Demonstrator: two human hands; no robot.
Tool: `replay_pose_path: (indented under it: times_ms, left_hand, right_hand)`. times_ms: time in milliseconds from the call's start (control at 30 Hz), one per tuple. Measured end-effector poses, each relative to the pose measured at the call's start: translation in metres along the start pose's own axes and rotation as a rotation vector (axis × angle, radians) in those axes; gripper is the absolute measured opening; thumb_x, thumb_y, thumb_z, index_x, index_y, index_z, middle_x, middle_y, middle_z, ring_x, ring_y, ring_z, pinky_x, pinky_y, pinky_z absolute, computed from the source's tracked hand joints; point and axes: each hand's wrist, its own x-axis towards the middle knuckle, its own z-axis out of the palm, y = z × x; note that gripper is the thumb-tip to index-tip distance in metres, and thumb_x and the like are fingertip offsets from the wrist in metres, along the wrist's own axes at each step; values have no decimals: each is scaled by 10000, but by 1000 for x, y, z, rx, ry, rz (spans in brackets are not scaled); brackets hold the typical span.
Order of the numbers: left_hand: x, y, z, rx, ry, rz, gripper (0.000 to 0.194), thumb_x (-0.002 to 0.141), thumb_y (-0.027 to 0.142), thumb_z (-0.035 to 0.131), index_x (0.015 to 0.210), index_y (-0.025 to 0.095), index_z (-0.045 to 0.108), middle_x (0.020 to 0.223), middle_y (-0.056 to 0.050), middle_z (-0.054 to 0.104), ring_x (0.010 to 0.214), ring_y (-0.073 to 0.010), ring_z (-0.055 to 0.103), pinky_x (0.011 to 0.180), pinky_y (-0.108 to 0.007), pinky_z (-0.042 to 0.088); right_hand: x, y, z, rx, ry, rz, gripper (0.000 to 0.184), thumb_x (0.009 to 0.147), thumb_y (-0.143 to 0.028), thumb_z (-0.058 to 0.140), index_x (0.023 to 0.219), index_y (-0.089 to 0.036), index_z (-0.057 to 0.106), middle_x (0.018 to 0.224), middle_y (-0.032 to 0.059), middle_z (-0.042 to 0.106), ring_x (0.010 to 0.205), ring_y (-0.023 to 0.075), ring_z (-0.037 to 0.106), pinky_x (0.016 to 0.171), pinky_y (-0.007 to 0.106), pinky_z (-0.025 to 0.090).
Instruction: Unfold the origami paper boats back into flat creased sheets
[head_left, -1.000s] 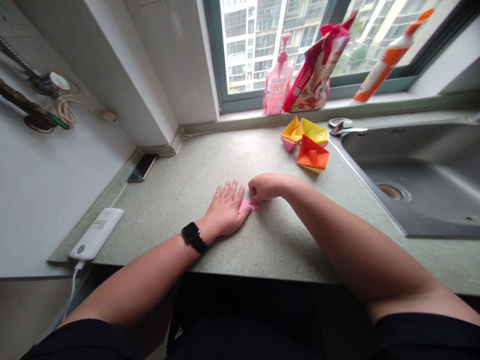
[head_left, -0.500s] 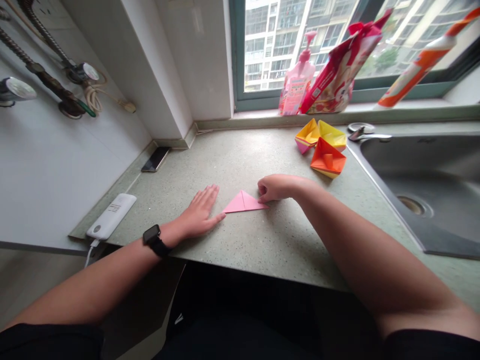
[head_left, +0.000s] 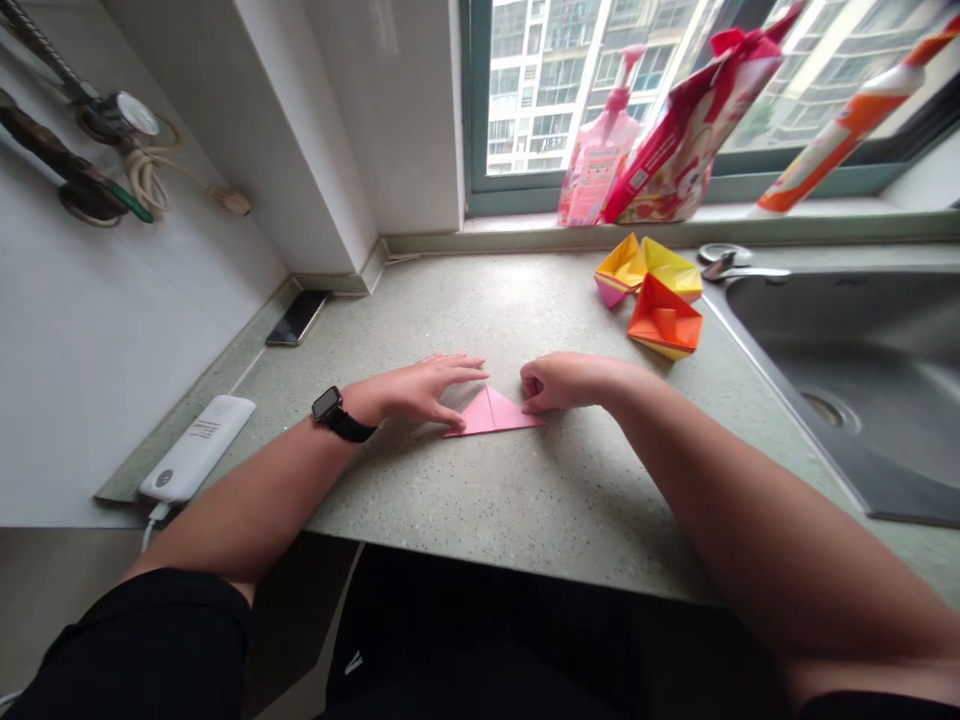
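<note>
A folded pink paper triangle (head_left: pixel 493 413) lies flat on the speckled green countertop (head_left: pixel 465 310), its point upward. My left hand (head_left: pixel 416 390) rests just left of it, with the fingers apart and the thumb tip at the paper's left corner. My right hand (head_left: pixel 562 382) sits curled at the paper's upper right edge, its fingertips touching or nearly touching the paper. Beyond the hands stand an orange paper boat (head_left: pixel 664 318) and a yellow-and-pink folded paper piece (head_left: pixel 626 268).
A steel sink (head_left: pixel 847 380) with a tap base lies to the right. A phone (head_left: pixel 298 318) and a white power bank (head_left: pixel 196 448) lie at the left. A pink pump bottle (head_left: pixel 598 170), a red bag (head_left: pixel 694 125) and an orange tube (head_left: pixel 847 125) stand on the window sill.
My left hand has moved up along the paper's left side, with its fingers now pointing right. My right hand stays at the paper's upper right edge. The view has shifted slightly.
</note>
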Motion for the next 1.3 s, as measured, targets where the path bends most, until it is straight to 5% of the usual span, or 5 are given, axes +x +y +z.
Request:
replay_pose_path:
  times_ms: [233, 867, 1067, 1300]
  left_hand:
    - [-4, -14, 2, -37, -49, 76, 922, 918, 571, 809, 1701, 341, 381, 1838, -56, 160, 1715, -349, 36, 1372, -587, -2]
    - [-15, -8, 3, -6, -36, 94, 952, 921, 554, 769, 1729, 394, 292, 1829, -18, 165, 1706, -383, 65, 1373, -628, 71]
    - [-4, 0, 12, -76, 120, 38, 648, 1108, 530, 475, 1713, 334, 350, 1827, -21, 213, 1713, -282, 113, 1385, -562, 77]
    - [7, 10, 34, 161, 98, -17, 725, 1114, 585, 413, 1730, 220, 302, 1837, -116, 120, 1716, -341, 34, 1365, -607, -29]
  right_hand:
    - [-4, -1, -1, 60, -29, 40, 164, 916, -352, 721, 979, -203, 747, 909, 67, 763, 760, 207, 620, 633, 324, 375]
    - [-5, -4, -3, 47, -62, 82, 153, 913, -355, 697, 968, -215, 728, 922, 58, 758, 772, 203, 623, 642, 318, 371]
    - [-4, -2, -2, 37, -47, 37, 186, 921, -354, 697, 994, -193, 757, 914, 65, 756, 758, 198, 614, 643, 312, 361]
    - [-3, 0, 1, 18, -27, 29, 220, 921, -375, 695, 1013, -194, 779, 912, 70, 760, 753, 205, 616, 655, 322, 367]
